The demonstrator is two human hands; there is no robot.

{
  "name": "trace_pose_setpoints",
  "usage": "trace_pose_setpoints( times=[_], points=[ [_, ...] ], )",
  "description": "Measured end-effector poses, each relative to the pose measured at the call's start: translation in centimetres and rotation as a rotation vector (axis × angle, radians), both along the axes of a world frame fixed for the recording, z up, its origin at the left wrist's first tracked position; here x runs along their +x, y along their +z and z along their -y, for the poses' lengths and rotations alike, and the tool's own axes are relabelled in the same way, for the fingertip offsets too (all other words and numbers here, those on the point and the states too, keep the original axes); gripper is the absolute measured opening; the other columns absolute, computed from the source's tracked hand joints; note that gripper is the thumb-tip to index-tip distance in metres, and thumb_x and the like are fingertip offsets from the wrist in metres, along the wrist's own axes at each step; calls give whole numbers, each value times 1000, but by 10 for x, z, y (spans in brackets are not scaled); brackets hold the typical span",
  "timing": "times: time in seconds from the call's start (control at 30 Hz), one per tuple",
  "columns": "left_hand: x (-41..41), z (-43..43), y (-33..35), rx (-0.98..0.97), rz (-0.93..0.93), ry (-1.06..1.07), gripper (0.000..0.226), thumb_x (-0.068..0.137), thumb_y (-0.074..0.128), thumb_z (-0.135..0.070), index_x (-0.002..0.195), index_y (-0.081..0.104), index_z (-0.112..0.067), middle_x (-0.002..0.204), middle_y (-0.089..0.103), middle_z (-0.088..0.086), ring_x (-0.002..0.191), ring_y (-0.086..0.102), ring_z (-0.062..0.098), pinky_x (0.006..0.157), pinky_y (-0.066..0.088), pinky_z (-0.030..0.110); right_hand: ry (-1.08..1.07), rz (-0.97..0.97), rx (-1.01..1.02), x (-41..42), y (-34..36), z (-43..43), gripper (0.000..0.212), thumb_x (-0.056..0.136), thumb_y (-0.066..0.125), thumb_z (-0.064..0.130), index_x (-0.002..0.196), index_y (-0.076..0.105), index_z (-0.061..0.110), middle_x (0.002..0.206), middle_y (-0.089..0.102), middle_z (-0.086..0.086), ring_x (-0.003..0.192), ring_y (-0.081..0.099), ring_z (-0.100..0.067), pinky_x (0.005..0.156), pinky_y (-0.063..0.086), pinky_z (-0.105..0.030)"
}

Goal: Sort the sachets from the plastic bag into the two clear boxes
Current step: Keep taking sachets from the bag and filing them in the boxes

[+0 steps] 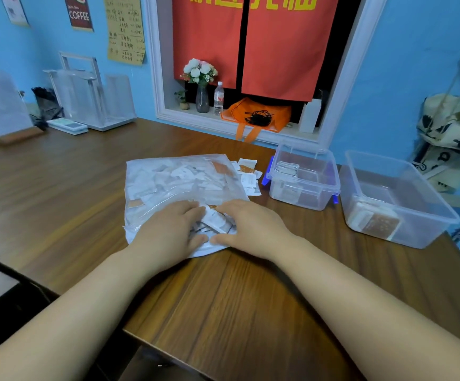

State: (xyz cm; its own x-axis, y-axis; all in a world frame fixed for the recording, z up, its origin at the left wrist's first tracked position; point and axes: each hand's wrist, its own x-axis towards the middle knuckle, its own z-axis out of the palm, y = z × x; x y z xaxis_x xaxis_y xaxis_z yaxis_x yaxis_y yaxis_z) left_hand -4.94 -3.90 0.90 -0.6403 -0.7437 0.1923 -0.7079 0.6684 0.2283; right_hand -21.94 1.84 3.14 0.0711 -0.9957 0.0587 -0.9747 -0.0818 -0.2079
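left hand (pixel 172 229) and right hand (pixel 249 226) sit side by side at the near end of the flat clear plastic bag (pixel 179 182), thumbs and fingers curled in round a small clump of white sachets (pixel 214 220) held between them; cannot tell whether the clump is inside the bag or on top of it. the bag lies on the brown wood-grain table (pixel 223 298), filled with more sachets. loose white and orange sachets (pixel 248 173) lie at its far right corner, just beside the small clear box with blue latches (pixel 300 198), which holds stacked sachets; the larger clear box (pixel 421 235) to the right holds a few at its near end.
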Motion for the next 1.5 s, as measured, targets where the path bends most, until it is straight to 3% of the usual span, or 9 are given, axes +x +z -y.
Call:
trace_pose_setpoints(
  times=[0.17,0.3,0.47,0.7,0.83,1.03,1.23,1.37,1.5],
  points=[
    [-4,-1,0,-45,-4,22,48,92,53,-40,135,49,-20,146,40,-5,134,33,14,103,34,28,-30,0,-62,1,-6,-3,36,87,56,44,62,34,30,67,41,9,69,41,-12,50,24,-25],
    [0,-6,-1,-118,-121,-14,47,91,40,-43,111,67,-11,115,65,5,110,56,25,84,48,35,-37,30,-153,-7,-9,-3,18,88,48,19,82,65,18,72,60,0,70,53,-20,53,39,-32],
    [1,-10,4,-72,-365,53,39,96,33,-31,112,65,-16,95,70,4,88,63,24,73,47,34,-77,179,-257,-19,-11,-3,18,88,50,12,74,59,6,66,59,-11,64,55,-26,55,41,-40],
    [-6,-7,17,120,-707,264,29,98,41,-18,93,64,0,84,67,16,79,60,27,64,40,16,-118,876,-198,-21,10,-10,12,90,60,15,97,62,24,88,70,10,80,68,-6,69,54,-18],
    [-22,-13,22,493,-930,211,31,98,40,-20,92,65,-2,82,67,16,73,64,25,83,54,48,-143,1029,-167,-17,13,-8,9,87,65,16,93,58,17,80,73,-2,71,69,-10,65,55,-21],
    [-35,-26,18,597,-965,95,14,90,60,-12,96,65,-23,86,72,5,84,69,20,77,57,30,-207,950,-245,-13,-1,0,13,81,73,18,85,60,20,78,65,0,71,64,-14,74,56,-28],
    [-23,-7,11,227,-828,303,24,91,57,-18,115,61,-19,84,67,-2,73,60,11,66,44,22,-101,208,-157,-13,-6,0,37,90,59,34,125,54,22,122,60,4,111,55,-12,86,45,-24],
    [-14,-2,10,150,-834,343,25,93,55,-17,118,58,-16,76,61,-5,63,52,4,59,37,16,-45,45,11,-6,-8,3,41,95,46,42,129,44,19,126,53,1,113,51,-21,62,33,-22],
    [-11,-4,9,149,-835,340,23,93,55,-17,116,59,-17,80,62,-4,64,52,4,57,35,9,18,-99,103,-5,-1,-4,44,99,37,41,138,40,22,142,44,2,127,44,-21,96,42,-37]
  ],
)
